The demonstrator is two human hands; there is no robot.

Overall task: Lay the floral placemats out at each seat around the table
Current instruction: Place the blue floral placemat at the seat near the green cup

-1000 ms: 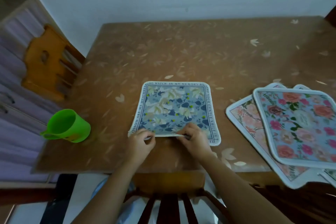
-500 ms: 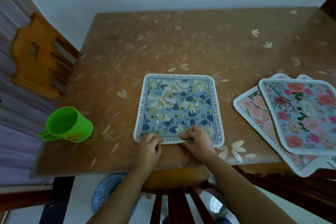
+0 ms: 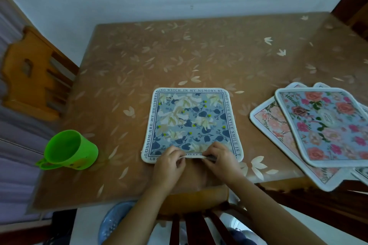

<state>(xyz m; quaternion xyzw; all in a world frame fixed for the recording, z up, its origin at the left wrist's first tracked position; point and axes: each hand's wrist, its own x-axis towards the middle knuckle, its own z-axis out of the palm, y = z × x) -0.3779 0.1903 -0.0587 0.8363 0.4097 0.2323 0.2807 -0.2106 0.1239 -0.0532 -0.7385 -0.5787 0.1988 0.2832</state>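
I am watching both grips working at the near hem of the blue placemat (image 3: 191,121). The left grip (image 3: 169,163) and the right grip (image 3: 221,160) are each pinching that edge, close together, and raising it slightly off the table (image 3: 199,55). The rest of the mat is lying flat at the seat in front of me, just inside the near table edge. It is sitting between the green cup (image 3: 69,152) on the left and the stack of rose placemats (image 3: 326,125) on the right, apart from both.

I am judging it light, thin and soft: the hem is bending between the fingers, so it would droop from one corner. Two spread pinches along one edge are looking safest to me.

Its lettered border is reading upright from my side, top toward the wall. It is looking nearly square, so I am not calling a long axis.
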